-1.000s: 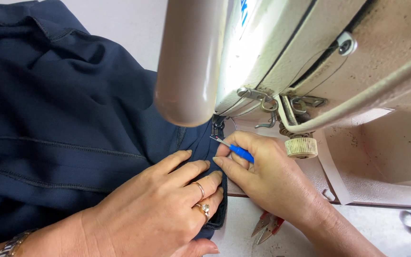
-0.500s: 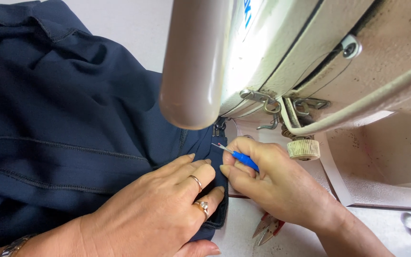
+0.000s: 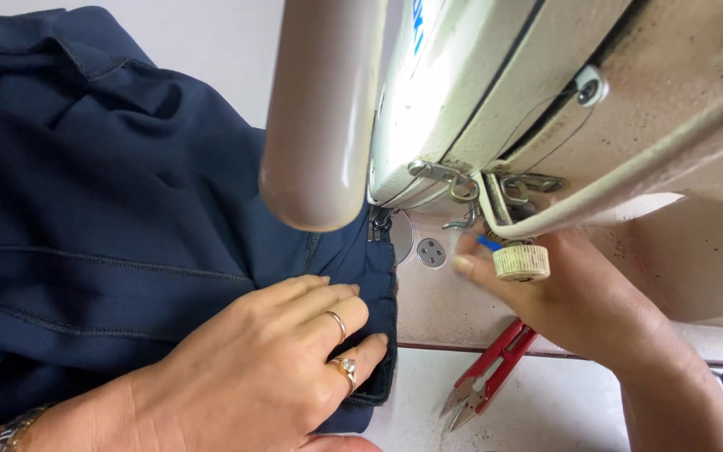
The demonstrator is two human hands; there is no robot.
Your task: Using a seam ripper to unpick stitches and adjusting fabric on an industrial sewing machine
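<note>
Navy fabric (image 3: 110,251) pinned flat under left hand (image 3: 269,368), grip released; right hand (image 3: 571,293) grasping small blue tool (image 3: 489,243); red snips (image 3: 487,377) at surface edge.

Sewing-machine table (image 3: 546,410) carries navy fabric (image 3: 110,251) and red snips (image 3: 487,377).

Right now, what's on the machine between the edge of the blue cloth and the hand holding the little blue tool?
In the head view, between the blue cloth and the right hand lies the bare machine bed with a round metal plate.

fabric (image 3: 127,251) left under machine head (image 3: 495,109) | snips (image 3: 487,377) right of fabric
</note>
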